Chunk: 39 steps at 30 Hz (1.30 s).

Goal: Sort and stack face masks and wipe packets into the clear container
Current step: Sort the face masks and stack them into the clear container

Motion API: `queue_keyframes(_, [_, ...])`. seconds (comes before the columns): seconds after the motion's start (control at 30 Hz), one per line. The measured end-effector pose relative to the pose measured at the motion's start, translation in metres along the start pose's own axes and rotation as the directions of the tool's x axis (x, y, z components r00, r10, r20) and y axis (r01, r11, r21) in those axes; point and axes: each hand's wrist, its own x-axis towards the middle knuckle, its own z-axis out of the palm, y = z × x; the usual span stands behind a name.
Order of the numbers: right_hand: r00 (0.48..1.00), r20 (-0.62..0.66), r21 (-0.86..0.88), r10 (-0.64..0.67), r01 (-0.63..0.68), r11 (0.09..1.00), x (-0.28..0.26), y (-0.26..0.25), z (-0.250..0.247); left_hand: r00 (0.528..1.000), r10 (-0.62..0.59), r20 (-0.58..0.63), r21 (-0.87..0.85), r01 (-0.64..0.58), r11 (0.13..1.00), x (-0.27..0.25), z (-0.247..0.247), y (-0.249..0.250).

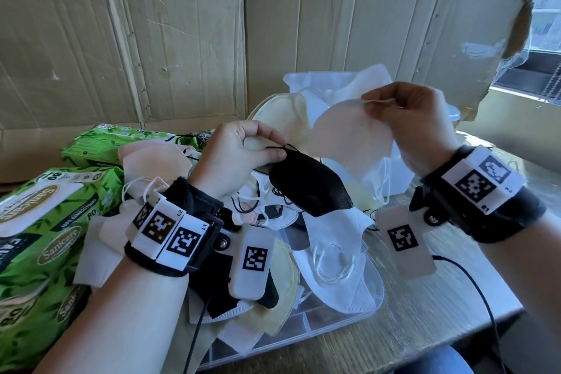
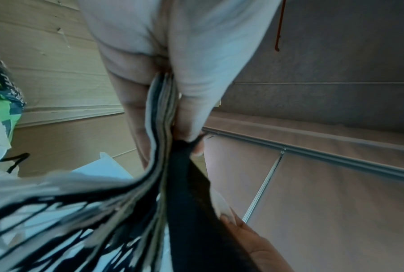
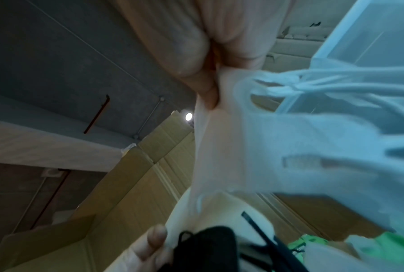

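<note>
Green wipe packets (image 1: 45, 240) lie nearest on the left, soft-sided and fairly heavy by the look; labels read "Sanicare", "100% BAMBOO FIBERS" and "80". A second green packet (image 1: 100, 143) lies further back. Loose face masks (image 1: 331, 270) are heaped mid-table, spilling over a clear lid (image 1: 318, 328) at the near edge. Left hand (image 1: 239, 158) pinches a bunch of masks by one end, thumb clamped against curled fingers, with a black mask (image 1: 309, 188) hanging on the outside; the left wrist view shows several layered edges in that pinch. Right hand (image 1: 416, 118) pinches a pale peach mask (image 1: 349, 136) at its top edge, fingers closed on it. Clear container (image 1: 400, 173) stands behind, far right, already holding pale masks. Judgement: masks are light, limp, and tangle by their ear loops; best held by the folded edge, not the loops.
</note>
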Motion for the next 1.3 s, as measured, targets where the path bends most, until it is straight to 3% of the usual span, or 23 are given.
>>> queue_keyframes(0.1, [0.996, -0.088, 0.052, 0.007, -0.003, 0.999, 0.009, 0.000, -0.010, 1.000, -0.018, -0.012, -0.021, 0.018, 1.000, 0.001, -0.003, -0.001])
queue_keyframes(0.2, [0.999, -0.040, 0.131, -0.002, 0.007, 0.991, 0.009, -0.006, -0.013, 0.997, -0.032, -0.076, 0.022, 0.034, 0.999, 0.002, -0.006, -0.005])
queue_keyframes(0.3, [0.964, 0.267, 0.230, -0.012, -0.051, 0.972, -0.004, -0.015, -0.009, 0.991, -0.019, -0.136, 0.114, 0.035, 0.993, 0.003, -0.007, -0.008])
queue_keyframes(0.37, [0.857, 0.514, 0.214, -0.023, -0.102, 0.972, -0.015, -0.019, -0.003, 0.988, 0.009, -0.155, 0.224, 0.026, 0.974, 0.002, -0.005, -0.007])
queue_keyframes(0.43, [0.778, 0.627, 0.112, -0.046, -0.032, 0.993, -0.025, -0.020, 0.005, 0.992, 0.023, -0.128, 0.275, 0.014, 0.961, 0.002, -0.002, -0.007])
queue_keyframes(0.57, [0.756, 0.654, -0.138, -0.038, 0.167, 0.976, -0.034, -0.015, 0.021, 1.000, 0.017, -0.027, 0.217, -0.010, 0.976, -0.001, 0.008, 0.000])
queue_keyframes(0.7, [0.779, 0.626, -0.251, -0.013, 0.218, 0.943, -0.032, -0.009, 0.025, 0.998, 0.031, 0.051, 0.016, -0.032, 0.999, -0.005, 0.011, 0.005])
queue_keyframes(0.83, [0.739, 0.673, -0.194, 0.003, 0.173, 0.966, -0.030, -0.009, 0.023, 0.999, 0.047, 0.001, -0.082, -0.047, 0.996, -0.007, 0.014, 0.005])
queue_keyframes(1.03, [0.714, 0.697, 0.119, -0.068, -0.022, 0.993, -0.027, -0.011, 0.019, 0.998, -0.026, -0.055, 0.057, 0.029, 0.998, 0.000, 0.008, -0.005])
queue_keyframes(1.13, [0.663, 0.746, 0.168, -0.059, -0.102, 0.981, -0.026, -0.010, 0.017, 0.990, -0.072, -0.120, 0.180, 0.093, 0.979, 0.000, 0.007, -0.001])
queue_keyframes(1.2, [0.642, 0.765, 0.085, -0.044, -0.032, 0.996, -0.028, -0.009, 0.019, 0.995, -0.038, -0.090, 0.196, 0.055, 0.979, -0.002, 0.007, 0.000])
queue_keyframes(1.3, [0.692, 0.722, -0.104, -0.019, 0.135, 0.985, -0.030, -0.002, 0.027, 1.000, -0.003, 0.020, 0.090, 0.001, 0.996, -0.007, 0.010, 0.004])
